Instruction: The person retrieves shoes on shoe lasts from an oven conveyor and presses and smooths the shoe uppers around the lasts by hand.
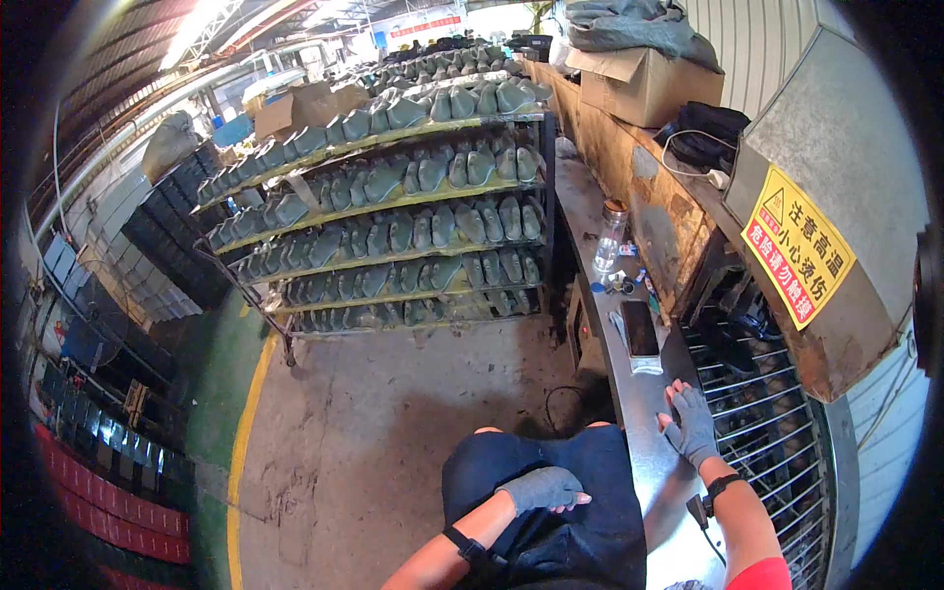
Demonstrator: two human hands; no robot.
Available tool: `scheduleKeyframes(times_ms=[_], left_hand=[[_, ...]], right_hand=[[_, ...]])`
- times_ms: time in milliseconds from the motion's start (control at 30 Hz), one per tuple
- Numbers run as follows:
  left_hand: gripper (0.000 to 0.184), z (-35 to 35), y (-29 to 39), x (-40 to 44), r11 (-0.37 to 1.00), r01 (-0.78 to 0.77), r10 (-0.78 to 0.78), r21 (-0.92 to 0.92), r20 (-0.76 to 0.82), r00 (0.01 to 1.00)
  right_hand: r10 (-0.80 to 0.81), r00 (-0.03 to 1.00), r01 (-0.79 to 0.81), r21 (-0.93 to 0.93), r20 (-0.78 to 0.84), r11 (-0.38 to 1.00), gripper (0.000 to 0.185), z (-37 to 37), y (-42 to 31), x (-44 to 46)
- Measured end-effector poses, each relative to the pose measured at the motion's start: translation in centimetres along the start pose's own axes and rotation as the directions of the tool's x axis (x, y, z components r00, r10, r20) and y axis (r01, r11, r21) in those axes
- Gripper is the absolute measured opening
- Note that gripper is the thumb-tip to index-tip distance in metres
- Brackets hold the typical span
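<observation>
My left hand [544, 490], in a grey fingerless glove, rests on my dark-clothed lap; its fingers lie loosely, with nothing visible in them. My right hand [691, 428], gloved the same way, lies on the metal bench [644, 433] at its edge beside the conveyor, fingers stretched out and holding nothing. Just beyond its fingertips is a phone [641, 329] with a dark screen, on top of something white. A clear bottle [610, 238] stands farther back on the bench, with small items around its base. Both wrists wear dark bands.
A conveyor of metal rods [772, 442] runs along my right, under a machine hood with a yellow warning sign [798, 244]. Ahead stands a tiered rack [393, 206] full of grey-green shoe-shaped pieces. A cardboard box [639, 84] sits on the ledge. Red stacks [108, 501] stand at left.
</observation>
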State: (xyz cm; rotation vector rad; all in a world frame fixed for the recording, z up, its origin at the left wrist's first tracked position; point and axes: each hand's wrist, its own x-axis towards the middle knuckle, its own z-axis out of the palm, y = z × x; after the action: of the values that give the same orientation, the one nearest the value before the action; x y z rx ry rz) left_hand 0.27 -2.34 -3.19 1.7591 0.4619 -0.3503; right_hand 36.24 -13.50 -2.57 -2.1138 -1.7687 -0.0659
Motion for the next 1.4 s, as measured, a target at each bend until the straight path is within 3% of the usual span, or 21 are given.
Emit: scheduleKeyframes(times_ms=[800,1400], left_hand=[[0.051,-0.3,1.2,-0.6,0.999,0.038,-0.038,0.026,0.001,0.999],[0.052,-0.2,1.0,-0.8,0.999,-0.024,0.023,-0.034,-0.028,0.999]], right_hand=[[-0.037,0.998,0.037,-0.003,-0.047,0.999,0.063,0.3,0.4,-0.2],[-0.02,1.0,0.02,-0.002,-0.02,1.0,0.064,0.3,0.1,0.1]])
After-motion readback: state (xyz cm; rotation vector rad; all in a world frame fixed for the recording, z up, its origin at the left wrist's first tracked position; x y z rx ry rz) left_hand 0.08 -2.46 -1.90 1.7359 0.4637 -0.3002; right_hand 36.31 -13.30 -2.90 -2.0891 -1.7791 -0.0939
